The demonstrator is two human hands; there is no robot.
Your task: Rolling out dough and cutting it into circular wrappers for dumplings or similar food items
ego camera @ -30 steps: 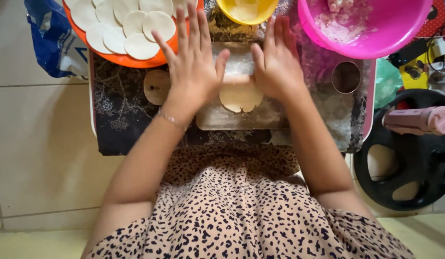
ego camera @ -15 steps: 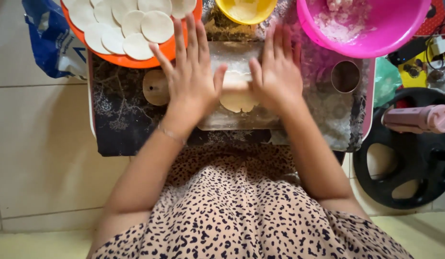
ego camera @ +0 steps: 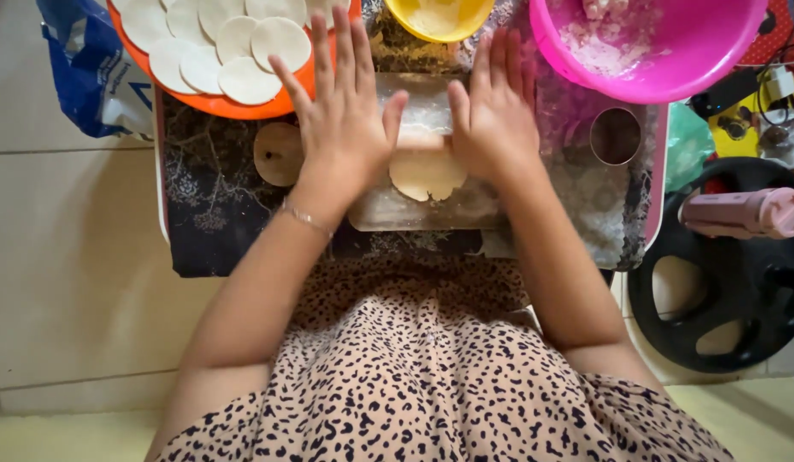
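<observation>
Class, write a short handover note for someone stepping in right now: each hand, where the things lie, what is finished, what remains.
Left hand: flat, fingers spread, pressing a rolling pin.
Right hand: flat on the same pin.
Dough round: on the floured board, partly under the pin.
Done: a stack of thin rolled rounds on the orange plate.
Left: this round is small beside those. A small dough disc waits left of the board; the pink bowl holds floury dough. Round cutter sits to the right.

Two hands flattened dough on a floured board.
The left hand (ego camera: 341, 128) and right hand (ego camera: 495, 115) lay open, fingers spread, pressing a rolling pin (ego camera: 427, 141) across the pale dough round (ego camera: 427, 175).
</observation>
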